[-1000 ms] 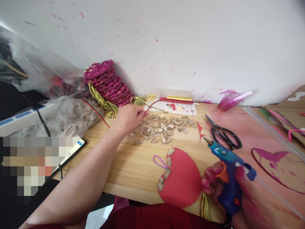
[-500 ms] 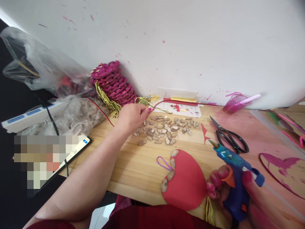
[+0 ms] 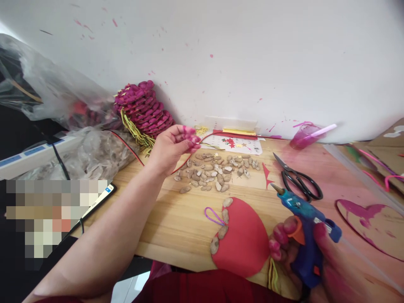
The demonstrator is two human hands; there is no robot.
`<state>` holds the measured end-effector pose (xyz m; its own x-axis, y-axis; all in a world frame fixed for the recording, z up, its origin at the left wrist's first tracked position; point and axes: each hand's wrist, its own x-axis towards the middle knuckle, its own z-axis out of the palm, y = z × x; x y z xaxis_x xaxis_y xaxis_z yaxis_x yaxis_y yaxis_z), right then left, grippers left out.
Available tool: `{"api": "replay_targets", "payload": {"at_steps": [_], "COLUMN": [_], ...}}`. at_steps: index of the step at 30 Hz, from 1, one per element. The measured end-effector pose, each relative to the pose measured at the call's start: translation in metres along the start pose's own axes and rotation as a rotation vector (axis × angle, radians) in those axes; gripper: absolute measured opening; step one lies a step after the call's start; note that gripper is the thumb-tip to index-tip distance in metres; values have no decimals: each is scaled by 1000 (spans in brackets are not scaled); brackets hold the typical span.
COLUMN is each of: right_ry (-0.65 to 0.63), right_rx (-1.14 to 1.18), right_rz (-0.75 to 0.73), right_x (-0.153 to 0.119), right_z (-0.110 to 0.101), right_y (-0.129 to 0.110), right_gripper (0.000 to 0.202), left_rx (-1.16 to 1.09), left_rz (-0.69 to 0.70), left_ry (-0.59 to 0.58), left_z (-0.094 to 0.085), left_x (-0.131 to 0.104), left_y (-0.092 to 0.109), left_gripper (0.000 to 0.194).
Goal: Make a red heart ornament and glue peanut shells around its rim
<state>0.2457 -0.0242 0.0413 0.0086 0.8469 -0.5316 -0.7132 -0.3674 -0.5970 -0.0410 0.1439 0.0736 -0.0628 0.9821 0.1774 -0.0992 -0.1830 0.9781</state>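
Note:
My right hand (image 3: 284,244) grips a blue glue gun (image 3: 307,240) with an orange trigger, its nozzle pointing left and up. Just left of that hand lies a red heart-shaped card (image 3: 241,240), with several peanut shells (image 3: 223,232) along its notched edge. A purple loop (image 3: 213,215) sticks out at the notch, and yellow-green strands (image 3: 273,275) hang at its tip. My left hand (image 3: 178,145) is raised by the red-and-black cord (image 3: 132,152), fingers curled in towards the thumb; whatever is between the fingertips is too small to make out.
Loose peanut shells (image 3: 217,170) lie mid-table. Scissors (image 3: 298,179) rest behind the glue gun, near a pink-stained cup (image 3: 304,134). A magenta peanut-shell bundle (image 3: 142,109) leans on the wall. A power strip (image 3: 28,153), plastic bags (image 3: 75,151) and a phone (image 3: 105,195) sit left; a painted cardboard heart (image 3: 372,227) lies right.
My left hand has moved from a pinch at the cord to a more upright pose, fingers curled. The view has shifted slightly. My right hand keeps its hold on the glue gun.

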Motion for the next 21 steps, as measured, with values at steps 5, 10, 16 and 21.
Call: {"api": "replay_targets", "payload": {"at_steps": [5,10,16,21], "right_ry": [-52,-56,6,6], "right_rx": [-71,-66,-21,-35], "right_rz": [48,70,45,43], "right_x": [4,2,-4,-3], "right_z": [-15,-15,0,-5], "right_y": [0,1,3,3], "right_gripper": [31,30,29,30], "left_rx": [-6,-68,-299,-216], "left_rz": [117,155,-124,-146], "left_ry": [114,154,86,30], "left_z": [-2,-2,3,4], "left_x": [1,1,-3,-8], "left_y": [3,5,20,27], "left_gripper": [27,31,30,35]}}
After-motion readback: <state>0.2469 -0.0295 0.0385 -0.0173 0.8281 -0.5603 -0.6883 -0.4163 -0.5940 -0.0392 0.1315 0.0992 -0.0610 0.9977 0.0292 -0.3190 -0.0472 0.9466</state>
